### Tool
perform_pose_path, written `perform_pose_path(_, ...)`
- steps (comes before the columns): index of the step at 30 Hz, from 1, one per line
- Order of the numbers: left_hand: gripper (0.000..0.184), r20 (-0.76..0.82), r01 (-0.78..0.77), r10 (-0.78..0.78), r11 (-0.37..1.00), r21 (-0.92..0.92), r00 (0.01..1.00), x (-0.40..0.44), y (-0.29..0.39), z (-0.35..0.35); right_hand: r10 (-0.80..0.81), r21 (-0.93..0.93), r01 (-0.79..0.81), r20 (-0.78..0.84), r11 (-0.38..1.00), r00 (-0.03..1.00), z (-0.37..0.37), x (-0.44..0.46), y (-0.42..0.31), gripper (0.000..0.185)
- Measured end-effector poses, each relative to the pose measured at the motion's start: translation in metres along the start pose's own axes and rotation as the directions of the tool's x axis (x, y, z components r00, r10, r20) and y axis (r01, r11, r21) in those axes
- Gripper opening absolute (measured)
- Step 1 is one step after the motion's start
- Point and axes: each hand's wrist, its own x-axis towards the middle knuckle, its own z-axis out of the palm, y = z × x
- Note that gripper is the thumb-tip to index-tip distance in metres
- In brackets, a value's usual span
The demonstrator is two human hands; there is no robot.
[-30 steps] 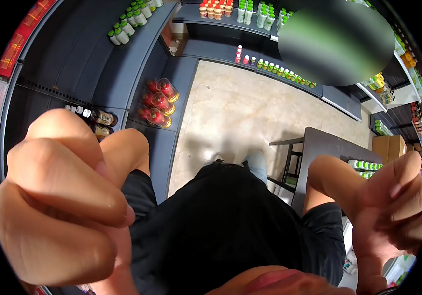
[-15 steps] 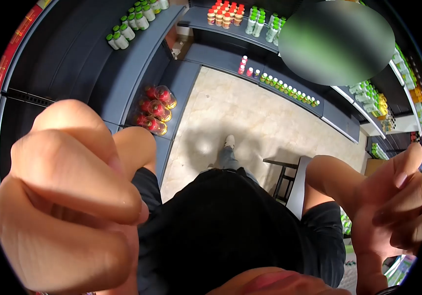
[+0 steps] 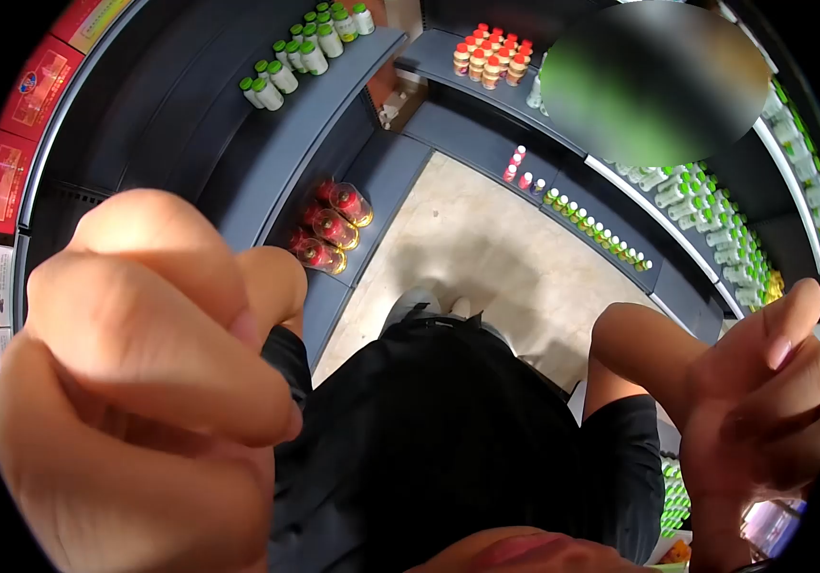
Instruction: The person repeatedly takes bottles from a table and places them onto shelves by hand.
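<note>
Both L hand (image 3: 147,372) & R hand (image 3: 763,392) are raised, fingers curled in; can't tell if they grip anything. Glossy, rounded red jars (image 3: 336,229) sit grouped on the low matte-grey shelf (image 3: 396,172) past L hand; smooth, cylindrical green-cap btls (image 3: 312,60) stand in rows above, both sets apparently placed already.

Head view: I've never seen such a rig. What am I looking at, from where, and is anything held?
No machine here: one camera, worn on a person's head, looks forward and down over their black cloth top. The bare left hand, large because it is close to the lens, and the bare right hand are both curled. I see nothing held, though their insides are partly hidden. Beyond, dark grey shelves carry white bottles with green caps, tan bottles with red caps and rounded red containers. A blurred oval hides the upper right.
</note>
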Motion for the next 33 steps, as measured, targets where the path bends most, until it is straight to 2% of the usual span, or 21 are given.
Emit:
perform_pose_path(1, 0.042, 0.009, -0.001, 0.0, 1.0, 0.022, 1.0, 0.002, -0.006, -0.001, -0.007, 0.017, 0.008, -0.073, 1.0, 0.997, 0.005, 0.001, 0.01, 0.047)
perform_pose_path(3, 0.041, 0.038, 0.002, -0.004, 0.998, 0.063, 0.999, 0.006, -0.018, -0.006, -0.024, 0.059, 0.029, -0.077, 0.998, 0.997, 0.001, 0.005, 0.03, 0.045)
perform_pose_path(4, 0.041, 0.037, -0.004, 0.001, 0.997, 0.074, 0.999, 0.008, -0.026, -0.007, -0.043, 0.084, 0.044, -0.012, 0.995, 0.999, -0.006, 0.009, 0.042, 0.044)
perform_pose_path(6, 0.041, -0.005, -0.018, 0.018, 0.997, 0.069, 1.0, 0.011, -0.042, -0.012, -0.044, 0.131, 0.047, -0.029, 0.99, 0.999, -0.007, 0.01, 0.06, 0.043)
perform_pose_path(9, 0.04, -0.007, -0.006, 0.007, 0.997, 0.083, 1.0, 0.016, -0.067, -0.027, -0.055, 0.174, 0.084, -0.164, 0.981, 0.985, 0.013, 0.019, 0.093, 0.044)
perform_pose_path(20, 0.043, -0.098, 0.036, -0.027, 0.996, 0.083, 0.995, 0.011, -0.184, -0.104, -0.06, 0.239, 0.055, 0.014, 0.969, 0.998, 0.085, 0.083, 0.23, 0.046)
perform_pose_path(25, 0.047, -0.114, 0.033, -0.024, 0.997, 0.076, 0.993, 0.014, -0.239, -0.141, -0.077, 0.259, 0.086, -0.047, 0.962, 0.996, 0.118, 0.102, 0.286, 0.047)
perform_pose_path(33, 0.051, -0.115, 0.122, -0.108, 0.985, 0.119, 0.988, 0.026, -0.274, -0.17, -0.062, 0.291, 0.064, -0.013, 0.955, 0.998, 0.151, 0.127, 0.345, 0.048)
